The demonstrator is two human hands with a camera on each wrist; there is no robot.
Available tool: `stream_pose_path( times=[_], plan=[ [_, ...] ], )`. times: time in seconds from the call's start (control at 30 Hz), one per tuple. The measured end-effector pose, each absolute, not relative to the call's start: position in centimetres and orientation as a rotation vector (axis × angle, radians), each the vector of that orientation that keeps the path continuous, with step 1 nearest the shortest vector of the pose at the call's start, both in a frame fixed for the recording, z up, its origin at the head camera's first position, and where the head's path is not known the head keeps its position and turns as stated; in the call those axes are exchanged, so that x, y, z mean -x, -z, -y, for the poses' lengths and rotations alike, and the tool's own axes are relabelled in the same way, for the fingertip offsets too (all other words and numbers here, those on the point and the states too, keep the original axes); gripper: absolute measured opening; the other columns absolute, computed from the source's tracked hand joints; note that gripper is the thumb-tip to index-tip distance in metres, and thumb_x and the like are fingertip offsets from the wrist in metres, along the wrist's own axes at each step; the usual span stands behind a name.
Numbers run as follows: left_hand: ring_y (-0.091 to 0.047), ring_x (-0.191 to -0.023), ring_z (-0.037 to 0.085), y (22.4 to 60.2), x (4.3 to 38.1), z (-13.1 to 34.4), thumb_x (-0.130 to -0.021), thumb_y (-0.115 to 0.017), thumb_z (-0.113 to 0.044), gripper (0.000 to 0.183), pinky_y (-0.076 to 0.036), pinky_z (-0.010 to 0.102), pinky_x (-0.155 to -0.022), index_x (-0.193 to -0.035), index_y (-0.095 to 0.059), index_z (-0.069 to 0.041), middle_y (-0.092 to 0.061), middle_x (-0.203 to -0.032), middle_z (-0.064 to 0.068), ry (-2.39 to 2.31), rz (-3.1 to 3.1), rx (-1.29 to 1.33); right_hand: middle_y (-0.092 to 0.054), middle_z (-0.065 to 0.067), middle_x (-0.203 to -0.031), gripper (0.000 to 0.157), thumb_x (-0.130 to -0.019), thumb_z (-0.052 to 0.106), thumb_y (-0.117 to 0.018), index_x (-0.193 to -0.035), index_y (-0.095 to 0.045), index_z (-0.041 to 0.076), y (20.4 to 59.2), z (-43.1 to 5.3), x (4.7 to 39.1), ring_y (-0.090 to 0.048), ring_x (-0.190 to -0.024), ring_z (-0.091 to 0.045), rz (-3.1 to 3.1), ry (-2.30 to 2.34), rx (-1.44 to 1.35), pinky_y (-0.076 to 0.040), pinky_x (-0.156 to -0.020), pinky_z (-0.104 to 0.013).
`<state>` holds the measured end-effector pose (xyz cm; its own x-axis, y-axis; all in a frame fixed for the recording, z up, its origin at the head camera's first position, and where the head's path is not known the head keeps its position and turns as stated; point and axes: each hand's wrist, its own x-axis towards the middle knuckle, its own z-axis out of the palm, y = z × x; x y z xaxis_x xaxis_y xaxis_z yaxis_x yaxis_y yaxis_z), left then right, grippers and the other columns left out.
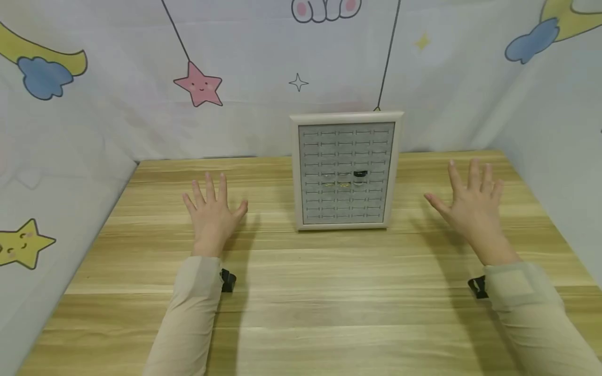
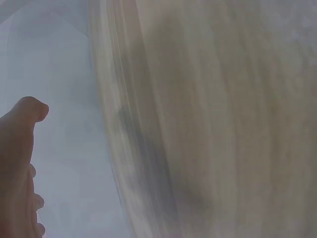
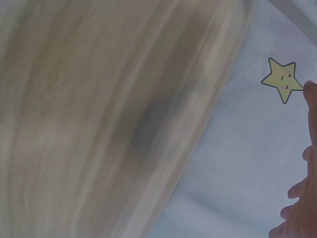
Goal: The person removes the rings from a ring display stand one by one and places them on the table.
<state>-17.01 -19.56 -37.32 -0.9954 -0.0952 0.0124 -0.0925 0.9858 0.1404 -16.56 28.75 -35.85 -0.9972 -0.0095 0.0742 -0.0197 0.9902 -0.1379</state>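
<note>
Left of the framed slot board point(image 1: 345, 159), left hand point(image 1: 211, 213) with fingers spread; right of it, right hand point(image 1: 474, 206) likewise, grip apart on both sides, clamped on nothing and well away from the board. Upright between the hands, board set directly on the bench point(image 1: 345, 292), patterned curtain point(image 1: 256, 128) behind. In the board's middle rows, six small ring-like pieces point(image 1: 345, 184): black band point(image 1: 360, 173) at upper right of the cluster, two gold-coloured pieces point(image 1: 328, 184) at lower left, three silvery pieces point(image 1: 359, 183), faint, elsewhere in it. Above, below and to either side, slots point(image 1: 343, 200) apparently bare. By judgement, just a small share of the board filled, most left over; whether at a start or a finish, impossible to tell.
</note>
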Motion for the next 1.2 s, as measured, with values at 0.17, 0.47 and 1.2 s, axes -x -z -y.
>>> stream_pose_path(
  times=[0.17,0.47,1.2],
  plan=[
    [0.009,-0.143,0.049,37.4,17.0,19.7,-0.095,-0.038,-0.056,0.082,0.007,0.066,-0.113,-0.153,-0.001,-0.013,0.005,-0.158,0.021,0.231,3.117,-0.155,0.012,-0.033,-0.152,0.087,-0.092,0.069,-0.023,-0.153,0.004,0.013,35.4,-28.1,16.7,0.012,-0.138,-0.056,3.048,-0.286,-0.045,0.003,-0.109,-0.072],
    [-0.002,-0.143,0.05,37.2,17.2,19.3,-0.097,-0.038,-0.05,0.077,-0.002,0.063,-0.116,-0.153,-0.004,-0.009,-0.006,-0.158,0.024,0.306,3.104,-0.131,-0.013,-0.042,-0.146,0.072,-0.103,0.041,-0.029,-0.147,-0.005,-0.01,34.7,-26.8,16.9,-0.012,-0.134,-0.06,2.945,-0.908,-0.163,-0.014,-0.108,-0.07],
    [-0.057,-0.083,0.028,33.9,17.0,12.0,-0.093,-0.052,-0.014,0.026,-0.051,0.036,-0.074,-0.114,-0.059,0.001,-0.061,-0.094,0.016,0.872,2.429,0.22,-0.022,-0.028,-0.153,0.072,-0.101,0.044,-0.034,-0.152,-0.004,0.004,33.3,-21.2,19.1,-0.026,-0.14,-0.044,2.877,-1.535,-0.178,-0.025,-0.113,-0.057]
  ],
)
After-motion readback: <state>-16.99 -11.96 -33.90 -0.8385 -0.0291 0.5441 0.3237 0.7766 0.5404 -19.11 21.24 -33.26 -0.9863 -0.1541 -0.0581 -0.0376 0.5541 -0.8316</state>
